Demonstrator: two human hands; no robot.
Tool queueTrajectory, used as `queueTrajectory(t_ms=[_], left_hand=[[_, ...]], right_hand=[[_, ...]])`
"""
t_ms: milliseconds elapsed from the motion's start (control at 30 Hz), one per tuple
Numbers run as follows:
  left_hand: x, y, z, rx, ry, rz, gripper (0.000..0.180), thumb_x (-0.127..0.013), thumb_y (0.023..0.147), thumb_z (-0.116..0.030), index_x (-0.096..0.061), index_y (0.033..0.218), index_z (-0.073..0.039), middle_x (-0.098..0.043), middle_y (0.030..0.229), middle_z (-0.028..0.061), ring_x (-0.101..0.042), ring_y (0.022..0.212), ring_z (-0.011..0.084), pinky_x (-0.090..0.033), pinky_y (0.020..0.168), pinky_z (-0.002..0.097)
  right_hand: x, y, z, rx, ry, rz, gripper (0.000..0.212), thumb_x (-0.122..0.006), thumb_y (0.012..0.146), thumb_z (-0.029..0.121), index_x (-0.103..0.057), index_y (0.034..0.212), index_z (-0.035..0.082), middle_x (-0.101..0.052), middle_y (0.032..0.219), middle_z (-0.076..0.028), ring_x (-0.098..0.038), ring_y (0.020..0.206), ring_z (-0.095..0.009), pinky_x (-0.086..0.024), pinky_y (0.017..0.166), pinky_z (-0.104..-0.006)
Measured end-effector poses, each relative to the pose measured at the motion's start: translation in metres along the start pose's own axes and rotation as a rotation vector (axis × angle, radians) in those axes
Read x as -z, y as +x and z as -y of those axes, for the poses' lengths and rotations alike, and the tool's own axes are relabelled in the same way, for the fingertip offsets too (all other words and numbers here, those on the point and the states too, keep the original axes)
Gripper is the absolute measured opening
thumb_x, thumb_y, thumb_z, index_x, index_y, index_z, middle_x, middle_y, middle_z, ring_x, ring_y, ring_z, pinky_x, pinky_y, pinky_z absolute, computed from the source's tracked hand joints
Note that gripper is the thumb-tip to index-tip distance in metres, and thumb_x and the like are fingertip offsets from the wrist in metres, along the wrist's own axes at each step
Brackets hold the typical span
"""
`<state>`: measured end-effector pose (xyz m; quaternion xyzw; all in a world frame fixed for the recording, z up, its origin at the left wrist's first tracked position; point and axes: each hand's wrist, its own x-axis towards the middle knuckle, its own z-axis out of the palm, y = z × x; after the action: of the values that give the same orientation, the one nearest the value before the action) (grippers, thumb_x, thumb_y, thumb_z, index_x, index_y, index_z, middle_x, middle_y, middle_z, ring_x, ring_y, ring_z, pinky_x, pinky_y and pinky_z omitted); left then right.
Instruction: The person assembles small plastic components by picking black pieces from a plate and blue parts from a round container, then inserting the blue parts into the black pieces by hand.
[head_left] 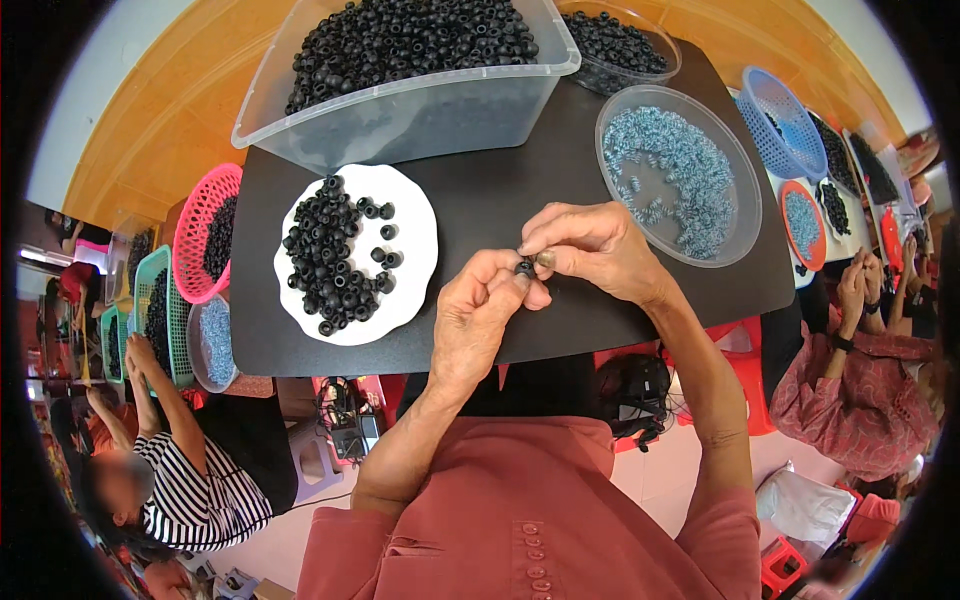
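Observation:
Close together above the front edge of the dark table (480, 200), my two hands meet fingertip to fingertip. My left hand (480, 315) is closed, pinching a small black ring-shaped piece (525, 268) with a hole in it. Thumb and fingers of my right hand (598, 250) press together right beside that piece; what they grip is too small to make out. A brownish metallic bit (545, 258) shows at those fingers. A scalloped white plate (412, 235) with many black pieces (335, 265) lies left of my hands. Behind my right hand stands a round clear tub (650, 187) of pale blue springs or coils (690, 160).
A big clear bin (420, 115) of black pieces fills the table's far side, next to a round clear bowl (665, 75) of them. A pink basket (190, 240) stands at the left edge, a blue basket (780, 120) at the right. People work at both sides.

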<state>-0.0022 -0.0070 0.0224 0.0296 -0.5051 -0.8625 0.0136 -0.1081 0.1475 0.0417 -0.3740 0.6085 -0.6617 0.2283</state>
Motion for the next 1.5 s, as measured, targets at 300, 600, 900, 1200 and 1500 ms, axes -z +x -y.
queueTrajectory(t_ms=[300, 600, 900, 1200, 1500], left_hand=[[-0.002, -0.001, -0.001, -0.006, 0.083, 0.010, 0.015, -0.049, 0.091, 0.000, -0.055, 0.104, 0.004, -0.063, 0.085, 0.0063, -0.060, 0.079, 0.0090, -0.048, 0.079, 0.0233], [0.001, 0.000, 0.001, -0.009, 0.048, -0.008, 0.017, -0.048, 0.092, -0.004, -0.054, 0.106, 0.004, -0.064, 0.084, 0.0071, -0.061, 0.080, 0.0102, -0.048, 0.078, 0.0236], [0.003, 0.001, 0.001, -0.016, -0.066, -0.019, 0.016, -0.050, 0.092, -0.006, -0.057, 0.104, 0.003, -0.061, 0.086, 0.0072, -0.058, 0.078, 0.0103, -0.048, 0.074, 0.0230], [0.007, 0.001, -0.002, 0.025, -0.181, 0.067, 0.019, -0.051, 0.093, -0.009, -0.058, 0.105, 0.003, -0.061, 0.085, 0.0078, -0.057, 0.075, 0.0118, -0.046, 0.072, 0.0250], [0.008, 0.000, -0.003, 0.056, -0.025, 0.110, 0.026, -0.046, 0.096, -0.020, -0.056, 0.104, 0.003, -0.064, 0.082, 0.0105, -0.057, 0.074, 0.0119, -0.045, 0.070, 0.0234]], right_hand=[[-0.003, -0.002, 0.000, -0.039, 0.179, -0.007, 0.015, -0.061, 0.078, -0.006, -0.067, 0.092, -0.003, -0.062, 0.092, -0.008, -0.059, 0.079, -0.010, -0.048, 0.068, -0.0219], [-0.003, -0.002, 0.002, -0.024, 0.013, -0.016, 0.015, -0.062, 0.078, -0.005, -0.068, 0.091, -0.001, -0.062, 0.090, -0.006, -0.058, 0.077, -0.009, -0.047, 0.066, -0.0202], [-0.004, -0.001, 0.000, 0.033, 0.090, 0.022, 0.013, -0.063, 0.078, -0.006, -0.066, 0.091, -0.003, -0.061, 0.093, -0.007, -0.060, 0.079, -0.011, -0.048, 0.067, -0.0216], [-0.006, -0.002, -0.003, -0.020, 0.095, 0.050, 0.020, -0.066, 0.078, 0.000, -0.065, 0.098, -0.001, -0.055, 0.082, -0.003, -0.054, 0.074, -0.009, -0.045, 0.066, -0.0225], [-0.007, -0.004, -0.005, -0.026, 0.150, 0.059, 0.025, -0.066, 0.074, -0.003, -0.064, 0.099, 0.000, -0.057, 0.073, 0.000, -0.051, 0.066, -0.005, -0.042, 0.059, -0.0200]])
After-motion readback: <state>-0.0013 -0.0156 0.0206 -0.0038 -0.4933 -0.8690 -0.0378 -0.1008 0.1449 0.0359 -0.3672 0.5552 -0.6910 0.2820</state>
